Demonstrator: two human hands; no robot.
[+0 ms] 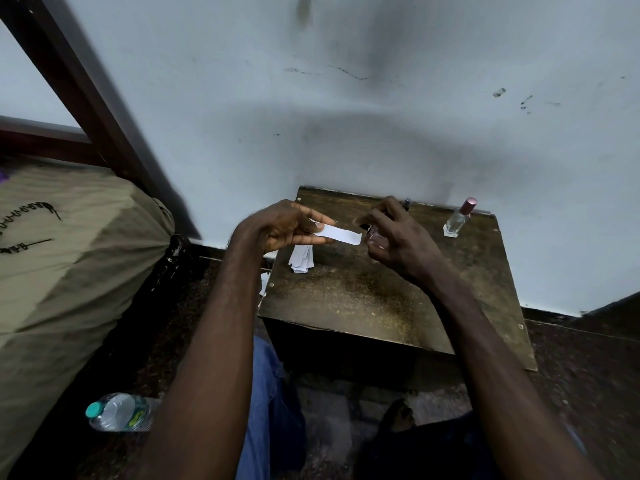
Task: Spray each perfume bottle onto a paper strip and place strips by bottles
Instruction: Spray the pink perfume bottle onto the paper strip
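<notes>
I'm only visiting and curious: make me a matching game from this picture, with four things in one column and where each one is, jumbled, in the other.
Things:
1. paper strip
2. clear perfume bottle
3. pink-capped bottle
4. water bottle

Places:
A. lying on the floor
B. gripped in the right hand
C. standing on the table near the wall
D. pinched in the left hand

Pairs: 1-D, 2-B, 3-C, 4-A.
</notes>
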